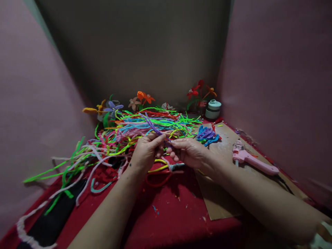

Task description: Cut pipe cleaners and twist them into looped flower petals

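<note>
Left hand (146, 148), right hand (190, 152) both pinch a thin purple chenille stem (153, 127), perhaps doubled (dim), centre frame; we judge uneven pulling could kink it, slack fingers drop it.

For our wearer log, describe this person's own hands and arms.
No gloves show on the left hand or the right hand. The left forearm and right forearm are bare, with no watch visible. A small dark mark sits near the left wrist; pale patterned cloth, perhaps a right sleeve, shows at the frame's edge.
</note>
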Action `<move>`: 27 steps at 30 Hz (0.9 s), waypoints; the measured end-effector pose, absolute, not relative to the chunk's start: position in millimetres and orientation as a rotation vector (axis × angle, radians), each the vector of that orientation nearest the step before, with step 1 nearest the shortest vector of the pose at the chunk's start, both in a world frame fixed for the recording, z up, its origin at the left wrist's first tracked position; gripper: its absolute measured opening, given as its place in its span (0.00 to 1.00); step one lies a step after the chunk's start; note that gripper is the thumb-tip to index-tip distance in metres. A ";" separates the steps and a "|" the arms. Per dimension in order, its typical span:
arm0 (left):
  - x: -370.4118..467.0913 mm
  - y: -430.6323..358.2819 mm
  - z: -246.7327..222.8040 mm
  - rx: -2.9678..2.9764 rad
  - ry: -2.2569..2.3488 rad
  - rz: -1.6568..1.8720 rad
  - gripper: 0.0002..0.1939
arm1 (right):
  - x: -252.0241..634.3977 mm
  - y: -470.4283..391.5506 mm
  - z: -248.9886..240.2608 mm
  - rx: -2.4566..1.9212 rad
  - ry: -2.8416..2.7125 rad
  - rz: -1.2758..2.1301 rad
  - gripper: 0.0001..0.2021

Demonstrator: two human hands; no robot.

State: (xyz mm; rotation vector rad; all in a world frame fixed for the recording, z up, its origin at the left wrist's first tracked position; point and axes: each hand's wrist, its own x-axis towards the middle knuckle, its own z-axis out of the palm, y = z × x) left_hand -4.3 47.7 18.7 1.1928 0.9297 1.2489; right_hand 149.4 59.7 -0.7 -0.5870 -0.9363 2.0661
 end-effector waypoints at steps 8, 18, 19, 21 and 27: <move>-2.6 46.4 17.2 1.216 0.894 1.295 0.10 | 143.4 56.4 -0.5 -0.552 -0.723 2.108 0.07; 0.0 45.0 13.0 1.296 0.971 1.333 0.10 | 143.1 49.8 2.7 -0.536 -0.794 1.963 0.09; 0.2 44.8 13.5 1.273 0.989 1.328 0.10 | 143.1 50.2 2.4 -0.535 -0.825 1.934 0.09; 0.1 44.4 15.0 1.226 1.020 1.326 0.11 | 143.8 51.1 2.8 -0.534 -0.901 1.893 0.07; -2.5 44.4 18.2 1.283 1.030 1.304 0.13 | 149.3 49.9 8.4 -0.696 -1.218 1.887 0.11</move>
